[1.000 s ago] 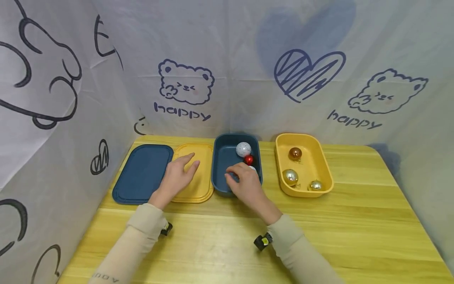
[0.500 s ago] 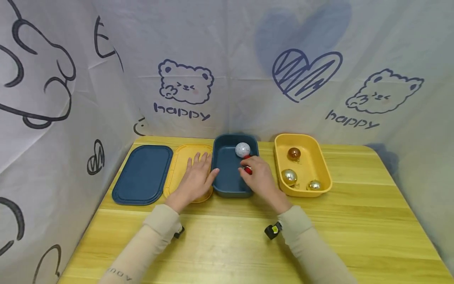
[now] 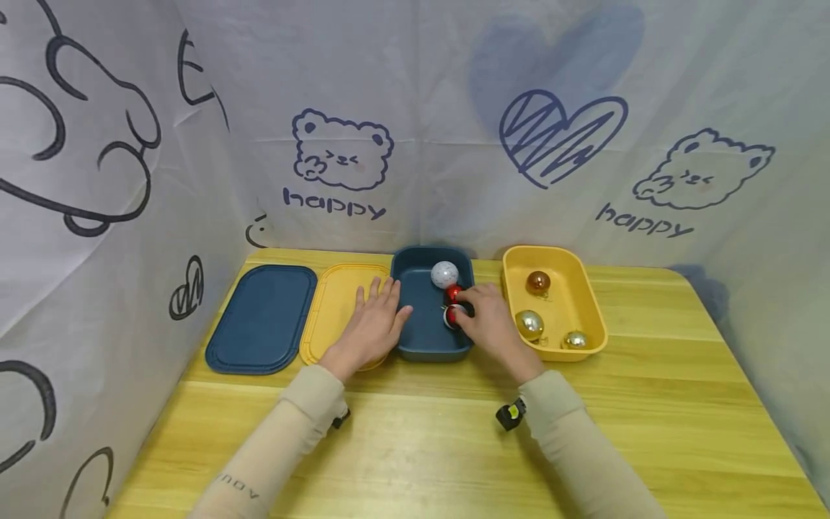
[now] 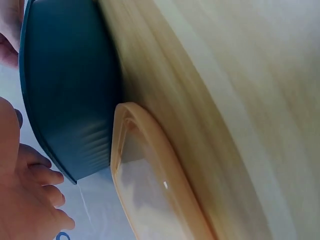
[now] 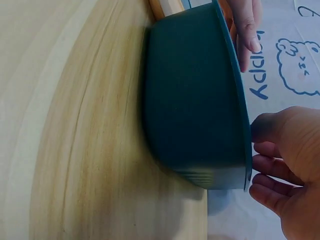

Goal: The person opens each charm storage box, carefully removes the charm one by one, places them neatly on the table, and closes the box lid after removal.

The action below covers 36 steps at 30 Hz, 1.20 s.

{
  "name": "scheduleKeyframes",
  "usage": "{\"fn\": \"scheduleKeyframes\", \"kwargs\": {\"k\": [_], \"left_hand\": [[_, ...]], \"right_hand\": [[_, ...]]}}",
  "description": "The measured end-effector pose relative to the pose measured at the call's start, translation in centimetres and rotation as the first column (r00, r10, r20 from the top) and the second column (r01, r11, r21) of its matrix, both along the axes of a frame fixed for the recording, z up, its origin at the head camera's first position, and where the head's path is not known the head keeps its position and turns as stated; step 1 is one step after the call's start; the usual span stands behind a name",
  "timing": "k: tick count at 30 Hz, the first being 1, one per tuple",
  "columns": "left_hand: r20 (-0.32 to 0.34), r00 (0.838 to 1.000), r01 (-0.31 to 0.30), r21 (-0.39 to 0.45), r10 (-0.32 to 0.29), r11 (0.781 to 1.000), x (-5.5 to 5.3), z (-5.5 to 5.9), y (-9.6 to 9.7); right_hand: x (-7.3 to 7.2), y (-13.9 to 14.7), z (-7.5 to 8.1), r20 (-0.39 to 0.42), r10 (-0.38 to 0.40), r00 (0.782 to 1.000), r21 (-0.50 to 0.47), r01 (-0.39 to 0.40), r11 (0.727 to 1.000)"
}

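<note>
The dark blue bin point(image 3: 421, 344) holds a speckled white ball point(image 3: 444, 274), a small red ball point(image 3: 453, 293) and a red-and-white Christmas ball point(image 3: 450, 316). My right hand point(image 3: 494, 324) reaches over the bin's right side, its thumb and fingers curled about the red-and-white ball, partly covering it. In the right wrist view the same fingers bend just above the rim, the ball hidden behind the bin wall. My left hand point(image 3: 372, 328) lies with fingers straight over the yellow lid point(image 3: 332, 317), its fingertips and thumb at the bin's left rim.
Left of the yellow lid lies a dark blue lid point(image 3: 262, 321). A yellow bin point(image 3: 586, 303) stands to the right, holding a copper ball point(image 3: 538, 282) and two gold balls point(image 3: 530, 325). Printed cloth point(image 3: 447, 194) walls the wooden table point(image 3: 421, 447) at the back and sides.
My left hand has moved right, from above the lids to the blue bin's left rim. My right hand has shifted right, bringing the red-and-white ball into view.
</note>
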<state>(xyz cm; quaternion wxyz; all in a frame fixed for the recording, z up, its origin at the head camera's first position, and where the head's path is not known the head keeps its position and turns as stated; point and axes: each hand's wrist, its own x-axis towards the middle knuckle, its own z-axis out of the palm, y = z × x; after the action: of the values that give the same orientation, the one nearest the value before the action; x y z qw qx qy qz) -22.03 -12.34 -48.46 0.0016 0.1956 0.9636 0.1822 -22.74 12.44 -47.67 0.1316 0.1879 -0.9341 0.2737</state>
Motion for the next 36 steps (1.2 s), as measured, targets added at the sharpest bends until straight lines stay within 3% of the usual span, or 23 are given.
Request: {"fn": "scheduleKeyframes", "kwargs": {"k": [5, 17, 28, 36], "left_hand": [[0.015, 1.000, -0.010, -0.020, 0.010, 1.000, 0.0, -0.3, 0.2], [-0.023, 0.998, -0.063, -0.040, 0.062, 0.997, -0.1, -0.9, 0.3], [0.010, 0.998, -0.062, -0.033, 0.062, 0.998, -0.2, -0.5, 0.4], [-0.004, 0.998, -0.066, -0.034, 0.066, 0.997, -0.2, -0.8, 0.5]], "right_hand": [[-0.2, 0.1, -0.2, -0.001, -0.001, 1.000, 0.027, 0.001, 1.000], [-0.2, -0.4, 0.0, -0.008, 0.033, 0.999, 0.064, -0.032, 0.997], [-0.3, -1.1, -0.4, 0.081, 0.017, 0.997, 0.061, -0.022, 0.998], [-0.4, -1.3, -0.7, 0.152, 0.058, 0.987, 0.092, -0.073, 0.993]]}}
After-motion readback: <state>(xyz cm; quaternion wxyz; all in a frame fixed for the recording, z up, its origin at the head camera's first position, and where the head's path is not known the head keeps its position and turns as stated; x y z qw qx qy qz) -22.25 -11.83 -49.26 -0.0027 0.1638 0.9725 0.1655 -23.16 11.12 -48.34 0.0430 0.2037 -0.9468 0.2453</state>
